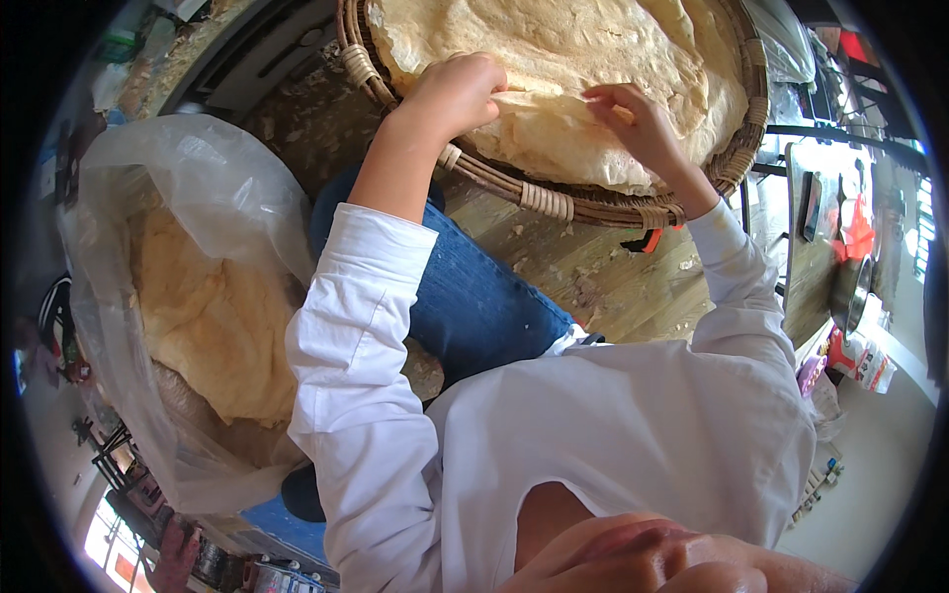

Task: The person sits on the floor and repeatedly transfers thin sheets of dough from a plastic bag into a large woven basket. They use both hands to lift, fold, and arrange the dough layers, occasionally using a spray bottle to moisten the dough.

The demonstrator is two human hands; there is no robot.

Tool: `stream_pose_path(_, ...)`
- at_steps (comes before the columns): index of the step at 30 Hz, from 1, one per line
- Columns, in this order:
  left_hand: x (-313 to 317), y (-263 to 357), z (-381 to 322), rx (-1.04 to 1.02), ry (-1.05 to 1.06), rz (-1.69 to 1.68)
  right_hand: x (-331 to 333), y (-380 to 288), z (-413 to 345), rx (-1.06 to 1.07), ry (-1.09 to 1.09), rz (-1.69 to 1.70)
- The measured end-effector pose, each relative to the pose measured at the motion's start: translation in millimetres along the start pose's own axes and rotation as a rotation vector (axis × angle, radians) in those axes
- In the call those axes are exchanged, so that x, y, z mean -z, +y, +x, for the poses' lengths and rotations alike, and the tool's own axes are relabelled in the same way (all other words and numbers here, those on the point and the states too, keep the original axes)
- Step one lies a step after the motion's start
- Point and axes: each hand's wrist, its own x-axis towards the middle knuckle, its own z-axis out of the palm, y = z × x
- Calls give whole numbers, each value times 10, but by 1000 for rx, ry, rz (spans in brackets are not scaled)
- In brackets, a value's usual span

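Observation:
A round wicker basket (549, 201) with a bound rim holds large, thin, pale sheets that look like flatbread (593, 44). My left hand (463, 93) reaches over the near rim, its fingers closed on the raised edge of a sheet. To its right, my right hand (634, 122) is at the same folded part, fingers bent and apart, close against the sheet; whether the fingertips touch it is hard to tell. At the left, a large clear plastic bag (200, 159) stands with its mouth wide, and more of the pale sheets (215, 319) lie inside.
My knee in jeans (489, 296) is between bag and basket. Crumbs lie scattered on the wooden floor (593, 282). An orange and black object (646, 241) pokes out under the basket. At the right are a table (804, 296), a phone (812, 206) and a metal bowl (852, 296).

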Motion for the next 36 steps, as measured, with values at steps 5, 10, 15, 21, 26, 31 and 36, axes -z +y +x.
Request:
stream_pose_path(5, 46, 11, -178, -90, 61, -8, -19, 151, -86, -202, -95, 50)
stream_pose_path(10, 272, 204, -674, -39, 30, 74, -215, 134, -187, 81, 4, -435)
stream_pose_path(15, 349, -202, -2163, -130, 709, -44, -185, -256, -95, 399, 143, -323)
stream_pose_path(21, -187, -935, -4355, 928, 341, 365, -563, -1510, 150, 678, 42, -189)
stream_pose_path(26, -638, -1219, -5171, 1080, 245, 313, -1496, -2579, 502, 961, -221, -68)
stream_pose_path(31, -657, -1326, -5151, 1013, 113, 193, -2812, -3367, 596, 1196, -634, -288)
stream_pose_path(36, -465, -1432, -5230, 1063, 323, 149, -3485, -3564, 352, 1118, -1018, -669)
